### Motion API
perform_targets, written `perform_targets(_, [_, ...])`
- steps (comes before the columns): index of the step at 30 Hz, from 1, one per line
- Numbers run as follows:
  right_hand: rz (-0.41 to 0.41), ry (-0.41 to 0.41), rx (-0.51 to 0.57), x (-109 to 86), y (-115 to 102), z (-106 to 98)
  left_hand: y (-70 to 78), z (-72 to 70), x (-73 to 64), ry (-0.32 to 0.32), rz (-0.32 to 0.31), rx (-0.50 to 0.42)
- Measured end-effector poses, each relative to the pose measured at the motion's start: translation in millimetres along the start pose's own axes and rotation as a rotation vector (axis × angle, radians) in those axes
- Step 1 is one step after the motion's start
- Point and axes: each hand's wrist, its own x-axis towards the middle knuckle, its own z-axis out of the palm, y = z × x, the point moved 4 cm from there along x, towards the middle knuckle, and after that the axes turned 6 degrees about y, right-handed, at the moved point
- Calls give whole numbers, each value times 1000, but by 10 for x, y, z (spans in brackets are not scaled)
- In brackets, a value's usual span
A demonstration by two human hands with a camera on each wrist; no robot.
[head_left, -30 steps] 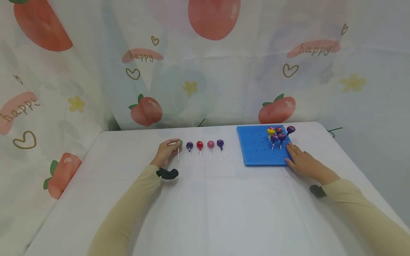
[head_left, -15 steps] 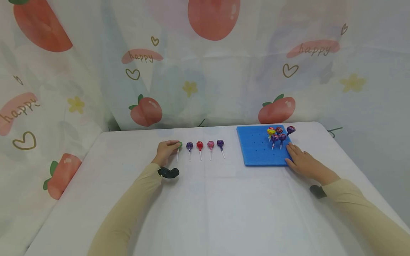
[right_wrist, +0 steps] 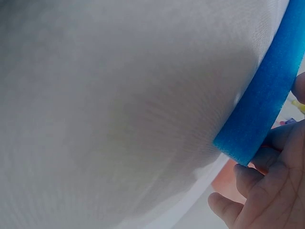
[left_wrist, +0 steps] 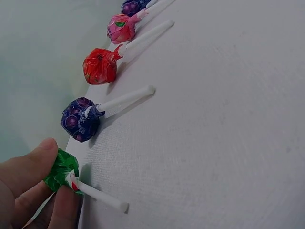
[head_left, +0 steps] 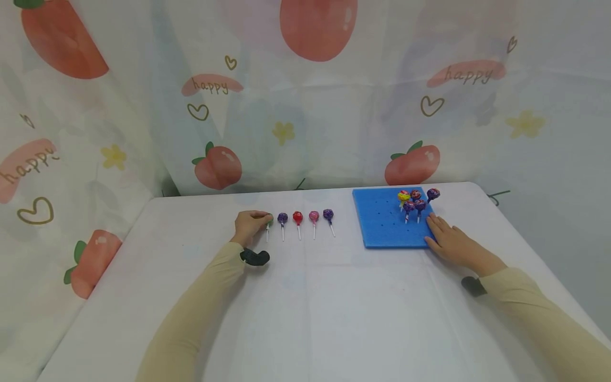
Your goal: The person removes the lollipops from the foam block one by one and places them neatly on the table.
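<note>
My left hand (head_left: 250, 225) pinches the green-wrapped head of a lollipop (left_wrist: 63, 167) between thumb and fingers; its white stick (left_wrist: 102, 196) points out over the tabletop. To its right lie a purple lollipop (left_wrist: 80, 119), a red lollipop (left_wrist: 100, 67), a pink lollipop (left_wrist: 121, 28) and another purple lollipop (head_left: 328, 214), side by side in a row. At the right, my right hand (head_left: 455, 244) rests with straight fingers against the right edge of a blue foam board (head_left: 377, 228). Several lollipops (head_left: 420, 204) stand upright in the board's right part.
Small holes (head_left: 392, 213) dot the board's left and middle parts. A white cloth covers the table (head_left: 310, 307). Behind it hangs a fabric backdrop (head_left: 329, 132) printed with peaches, close to the table's far edge.
My left hand has shifted slightly right with the green lollipop, whose stick has swung a little. My right hand and the foam board have stayed put.
</note>
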Motion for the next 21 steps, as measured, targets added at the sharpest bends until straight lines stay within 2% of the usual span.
perform_targets(10, [-8, 6, -1, 1, 5, 6, 39, 17, -46, 16, 34, 67])
perform_targets(21, [-11, 8, -3, -9, -14, -23, 39, -31, -35, -34, -4, 17])
